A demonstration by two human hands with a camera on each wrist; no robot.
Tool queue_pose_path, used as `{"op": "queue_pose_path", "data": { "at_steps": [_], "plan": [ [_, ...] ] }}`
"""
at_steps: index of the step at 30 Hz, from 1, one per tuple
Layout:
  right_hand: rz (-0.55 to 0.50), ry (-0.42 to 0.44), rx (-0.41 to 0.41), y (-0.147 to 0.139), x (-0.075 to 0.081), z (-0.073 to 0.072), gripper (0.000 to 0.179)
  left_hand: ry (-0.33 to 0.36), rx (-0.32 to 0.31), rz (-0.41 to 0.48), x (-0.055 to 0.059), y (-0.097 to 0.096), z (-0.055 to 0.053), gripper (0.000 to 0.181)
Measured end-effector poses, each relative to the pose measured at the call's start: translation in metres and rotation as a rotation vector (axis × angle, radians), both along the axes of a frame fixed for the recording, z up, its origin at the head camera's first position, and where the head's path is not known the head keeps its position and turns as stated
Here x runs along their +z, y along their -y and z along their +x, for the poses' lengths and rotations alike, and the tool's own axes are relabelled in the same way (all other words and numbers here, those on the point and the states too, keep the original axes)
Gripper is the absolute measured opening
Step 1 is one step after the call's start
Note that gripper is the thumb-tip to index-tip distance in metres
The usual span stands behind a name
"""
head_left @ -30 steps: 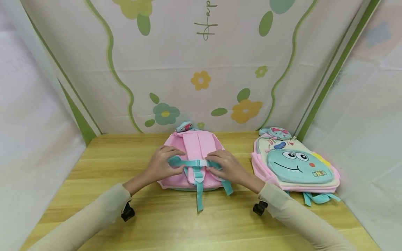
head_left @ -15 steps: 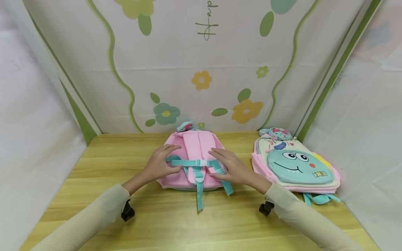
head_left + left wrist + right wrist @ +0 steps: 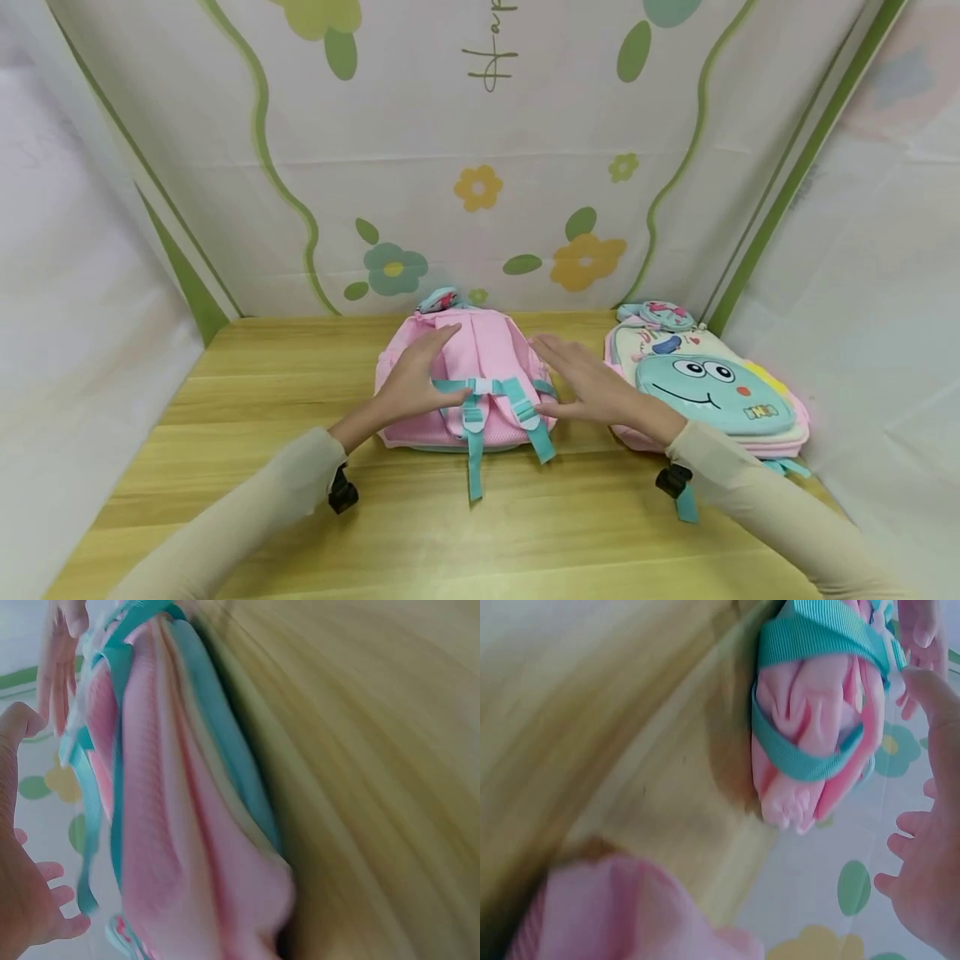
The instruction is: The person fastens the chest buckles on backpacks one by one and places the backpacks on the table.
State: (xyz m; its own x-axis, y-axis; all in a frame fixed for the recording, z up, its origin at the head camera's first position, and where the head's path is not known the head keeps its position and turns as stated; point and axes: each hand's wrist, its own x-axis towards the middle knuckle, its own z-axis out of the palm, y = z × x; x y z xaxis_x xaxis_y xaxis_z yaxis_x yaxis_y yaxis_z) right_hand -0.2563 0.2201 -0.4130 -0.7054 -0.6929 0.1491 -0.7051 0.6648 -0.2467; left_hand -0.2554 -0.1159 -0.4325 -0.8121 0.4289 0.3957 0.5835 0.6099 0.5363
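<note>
A pink backpack lies with its back panel and shoulder straps facing up. Across the straps runs a teal strap joined at a white buckle. Over the backpack's left part is my left hand, its fingers extended and thumb apart, overlapping the teal strap's left end in the head view. My right hand is off the backpack's right side, fingers straight and spread, holding nothing. Two teal strap tails hang down at the front onto the wooden table. From the right wrist, teal webbing wraps the backpack's side.
A second backpack, with a teal smiling-face pocket, lies face up at the right, partly behind my right forearm. The wooden table meets a floral fabric backdrop behind, with white fabric walls on both sides.
Both hands have let go of the teal strap by the buckle. My right hand has moved right, while my left has shifted a little right over the backpack. The buckle stays joined.
</note>
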Motion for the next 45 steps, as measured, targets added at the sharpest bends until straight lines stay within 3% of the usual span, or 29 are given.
{"op": "queue_pose_path", "data": {
  "at_steps": [12,17,26,32,38,45],
  "plan": [
    [0.014,-0.1,0.001,-0.039,0.038,-0.015,0.099,0.018,-0.026,0.011,0.018,-0.06,-0.007,0.102],
    [-0.003,-0.139,-0.026,-0.063,0.05,-0.021,0.097,0.016,-0.049,0.015,0.022,-0.088,-0.01,0.101],
    [0.011,-0.121,-0.132,-0.099,0.064,-0.029,0.095,0.005,-0.113,-0.002,0.031,-0.137,-0.008,0.098],
    [0.013,-0.111,-0.197,-0.12,0.064,-0.033,0.093,-0.004,-0.166,-0.084,0.029,-0.166,-0.007,0.092],
    [0.006,-0.071,-0.245,-0.147,0.059,-0.036,0.093,-0.036,-0.213,-0.159,0.024,-0.189,-0.013,0.094],
    [0.019,0.026,-0.313,-0.18,0.053,-0.038,0.092,0.024,-0.272,-0.233,0.023,-0.21,-0.019,0.089]
  ]
}}
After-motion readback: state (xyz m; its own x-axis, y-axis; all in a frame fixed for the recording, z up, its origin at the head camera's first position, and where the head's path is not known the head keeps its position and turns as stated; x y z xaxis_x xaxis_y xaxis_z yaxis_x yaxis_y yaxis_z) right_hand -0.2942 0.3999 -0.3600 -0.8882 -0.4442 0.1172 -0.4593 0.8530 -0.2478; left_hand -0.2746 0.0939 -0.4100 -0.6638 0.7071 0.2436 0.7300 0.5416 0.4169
